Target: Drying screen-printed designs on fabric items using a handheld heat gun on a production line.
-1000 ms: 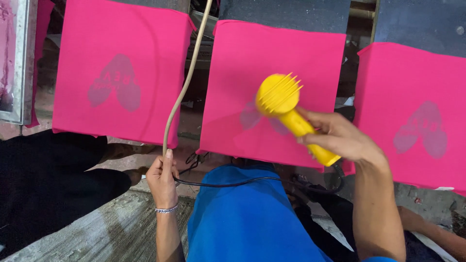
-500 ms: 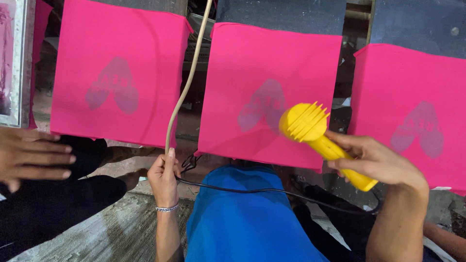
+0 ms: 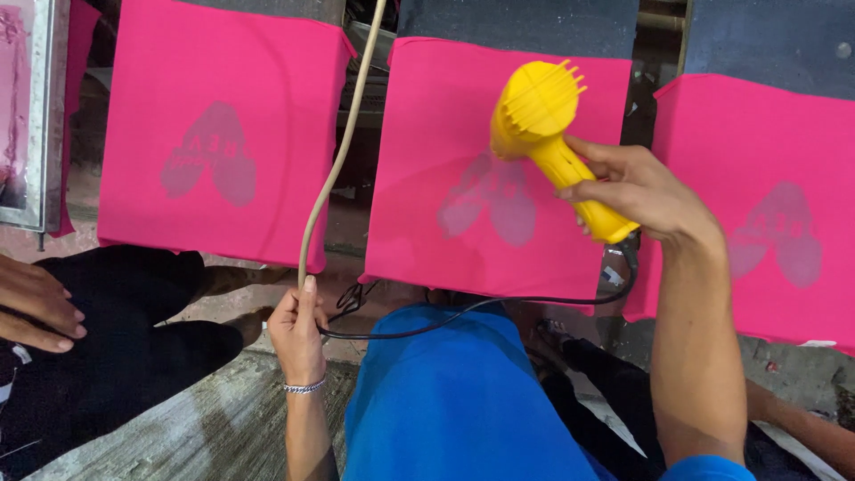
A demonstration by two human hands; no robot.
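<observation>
Obs. 1: right hand (image 3: pixel 637 191) wrapped tight around the handle of the yellow heat gun (image 3: pixel 548 134), fingers closed on the grip, nozzle end tilted up and left. The gun now hangs over the upper right part of the middle pink cloth (image 3: pixel 494 169), above and just right of its grey print (image 3: pixel 490 200). Half a second back it sat lower and further right, off the edge of that cloth toward the right-hand one; a second back it was low over the middle panel. So the gun is sweeping, and the pass has come back onto the middle print.

Obs. 2: left hand (image 3: pixel 298 330) closed loosely round the beige hose (image 3: pixel 343 142), thumb up along it; position unchanged across all 3 frames. A thin black cord (image 3: pixel 463 307) runs from near this hand across to the gun's base.

Obs. 3: 3 pink cloths on dark boards; left pink cloth (image 3: pixel 223 134) and right pink cloth (image 3: pixel 775 214) each carry the same grey print. No tool over either.

Obs. 4: another person's hand (image 3: pixel 36 303) at the far left edge, fingers lying flat and relaxed on dark fabric; absent 1 s ago, shifted slightly lower since.

Obs. 5: wearer's blue garment (image 3: pixel 454 401) fills the lower centre.
</observation>
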